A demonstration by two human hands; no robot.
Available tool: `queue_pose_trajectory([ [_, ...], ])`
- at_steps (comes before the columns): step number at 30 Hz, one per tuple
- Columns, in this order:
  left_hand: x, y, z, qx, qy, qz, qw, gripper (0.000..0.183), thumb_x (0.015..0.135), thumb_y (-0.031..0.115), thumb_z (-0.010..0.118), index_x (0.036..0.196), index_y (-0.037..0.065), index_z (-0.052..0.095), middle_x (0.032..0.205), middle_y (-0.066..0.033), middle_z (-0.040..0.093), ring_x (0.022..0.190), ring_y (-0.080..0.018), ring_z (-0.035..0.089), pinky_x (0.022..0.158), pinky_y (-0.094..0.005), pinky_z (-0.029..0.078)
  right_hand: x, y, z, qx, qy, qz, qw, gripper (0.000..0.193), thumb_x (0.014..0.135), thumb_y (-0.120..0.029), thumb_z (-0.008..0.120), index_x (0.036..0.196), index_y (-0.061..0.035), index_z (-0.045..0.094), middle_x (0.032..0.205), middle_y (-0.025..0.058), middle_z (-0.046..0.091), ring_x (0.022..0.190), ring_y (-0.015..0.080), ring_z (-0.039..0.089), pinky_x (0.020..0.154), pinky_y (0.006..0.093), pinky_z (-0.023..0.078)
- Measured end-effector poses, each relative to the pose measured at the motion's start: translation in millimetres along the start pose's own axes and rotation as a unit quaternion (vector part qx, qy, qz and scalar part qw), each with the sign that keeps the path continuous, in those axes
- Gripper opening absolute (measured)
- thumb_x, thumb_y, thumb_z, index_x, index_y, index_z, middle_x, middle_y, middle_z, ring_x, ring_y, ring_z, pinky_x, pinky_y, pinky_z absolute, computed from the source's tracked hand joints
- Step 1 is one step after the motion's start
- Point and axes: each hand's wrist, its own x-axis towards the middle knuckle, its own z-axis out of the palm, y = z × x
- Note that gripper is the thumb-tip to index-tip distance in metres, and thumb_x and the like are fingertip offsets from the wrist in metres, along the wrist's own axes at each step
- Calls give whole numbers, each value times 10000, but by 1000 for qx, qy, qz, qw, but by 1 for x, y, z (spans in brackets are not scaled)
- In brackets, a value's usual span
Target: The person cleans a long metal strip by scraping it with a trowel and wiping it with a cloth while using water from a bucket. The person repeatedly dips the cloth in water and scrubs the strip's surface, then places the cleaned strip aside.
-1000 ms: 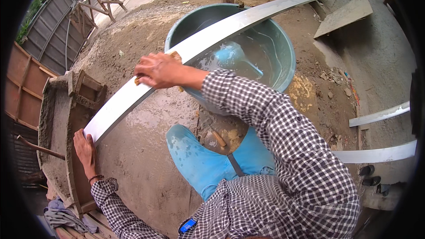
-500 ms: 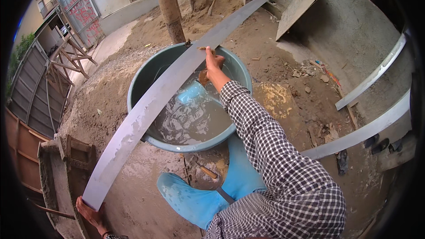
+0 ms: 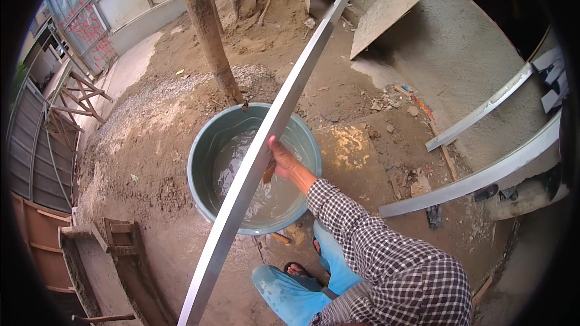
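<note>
A long, straight, silvery-grey metal bar (image 3: 241, 196) slants across the view, from the far wall down past the lower edge. My right hand (image 3: 285, 162) is closed around its right side, over the tub, thumb up against the bar. A brown, soft-looking piece (image 3: 269, 173) shows under the fingers, against the bar; its kind is unclear. Below stands a round green plastic tub (image 3: 203, 160) holding murky grey water, partly hidden by the bar. My left hand is out of view, as is the bar's near end.
A bamboo post (image 3: 208, 36) rises just behind the tub. At lower left lies a mud-caked wooden trough (image 3: 112, 265). To the right, two pale metal bars (image 3: 477, 190) lean by the wall, and a board (image 3: 386, 15) rests against it. A wooden-handled tool (image 3: 280, 238) lies before the tub.
The bar has turned from its broad face toward its narrow edge and now stands steeper. Its near end and my left hand have left the view. The blue thing in the tub no longer shows.
</note>
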Motion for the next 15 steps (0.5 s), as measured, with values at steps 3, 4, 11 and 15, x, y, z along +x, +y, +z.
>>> queue_pose_trajectory([
  [3,29,50,6,-95,-80,30,992,1036,882,495,816,1648,122,227,1531,-215,436,1388,-401,462,1187,-536,382,-59,-25,52,-53,41,-4,998,922,672,-759,867,1274,-101,629,1090,-5,700,1025,129,677,784,308,570],
  [4,42,57,2,-120,-104,40,987,1036,882,494,816,1646,118,228,1531,-218,436,1388,-403,462,1187,-536,381,-73,-29,67,-81,45,29,995,892,691,-728,879,1280,-104,634,1062,-20,687,931,96,661,675,264,529],
  [11,116,164,-13,-243,-216,159,932,1036,875,487,820,1636,91,238,1530,-234,437,1390,-416,461,1189,-537,379,-195,-111,151,-148,88,-4,985,864,768,-641,886,1350,-56,630,1179,27,680,1071,145,640,842,310,557],
  [15,138,206,-31,-266,-255,210,906,1036,872,483,822,1629,76,244,1530,-243,437,1392,-424,460,1190,-537,377,-257,-158,177,-186,91,-23,978,858,801,-604,881,1382,-30,617,1248,63,681,1175,184,641,908,341,574],
])
